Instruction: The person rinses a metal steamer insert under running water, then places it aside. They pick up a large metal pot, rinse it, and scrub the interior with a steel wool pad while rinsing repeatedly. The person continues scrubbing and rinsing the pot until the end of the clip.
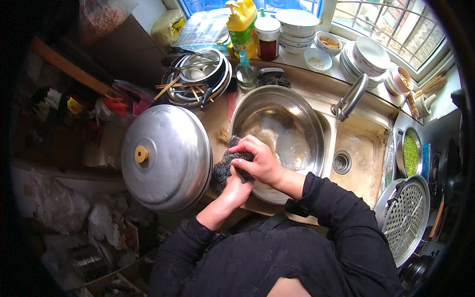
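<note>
Both hands meet over the left rim of a large stainless steel basin (274, 100), which sits at the left sink bowl with some cloudy water in its bottom. My right hand (259, 159) grips a dark, rough scrubbing cloth (222, 171) from above, fingers curled around it. From below, my left hand (237, 190) closes on the same dark bundle; its fingertips are partly hidden. Pale specks that look like suds cover the cloth. Close by on the left stands a domed aluminium pot lid (172, 174) with a yellowish knob (141, 153).
A curved faucet (352, 96) rises beside the right sink bowl (363, 144). Behind the basin are a soap pump bottle (245, 74), a yellow detergent jug (241, 28) and stacked bowls (297, 28). Nested pots (226, 81) with chopsticks stand back left; a perforated steamer tray (406, 219) leans right.
</note>
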Motion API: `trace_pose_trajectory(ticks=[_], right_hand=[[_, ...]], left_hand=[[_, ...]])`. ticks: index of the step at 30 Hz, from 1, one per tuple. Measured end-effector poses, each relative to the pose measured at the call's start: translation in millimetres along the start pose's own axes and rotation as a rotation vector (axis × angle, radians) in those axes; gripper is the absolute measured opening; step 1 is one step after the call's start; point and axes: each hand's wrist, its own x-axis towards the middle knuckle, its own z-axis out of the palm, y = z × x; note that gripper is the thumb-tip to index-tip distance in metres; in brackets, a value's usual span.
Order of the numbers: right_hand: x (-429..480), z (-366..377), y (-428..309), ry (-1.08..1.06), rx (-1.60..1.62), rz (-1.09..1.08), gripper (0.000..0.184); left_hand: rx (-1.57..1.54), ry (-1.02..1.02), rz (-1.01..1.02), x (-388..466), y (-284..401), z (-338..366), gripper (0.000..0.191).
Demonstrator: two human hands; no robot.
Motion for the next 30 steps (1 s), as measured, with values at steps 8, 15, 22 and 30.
trace_pose_trajectory(ticks=[8, 15, 22, 30], right_hand=[[67.7, -4.8, 49.5, 0.194, 0.054, 0.061, 0.024], [121.7, -53.8, 90.6, 0.475, -0.136, 0.228, 0.027], [60.8, -6.6, 37.4, 0.127, -0.074, 0.014, 0.027], [82.7, -17.1, 48.5, 0.179, -0.110, -0.043, 0.024]], left_hand=[[0.039, 0.025, -0.065, -3.6, -2.2, 0.2, 0.079], [0.019, 0.050, -0.070, -5.4, 2.7, 0.6, 0.076], [0.076, 0.035, -0.087, -5.3, 1.9, -0.1, 0.080], [-0.099, 0.001, -0.129, -8.6, 16.6, -1.7, 0.061]])
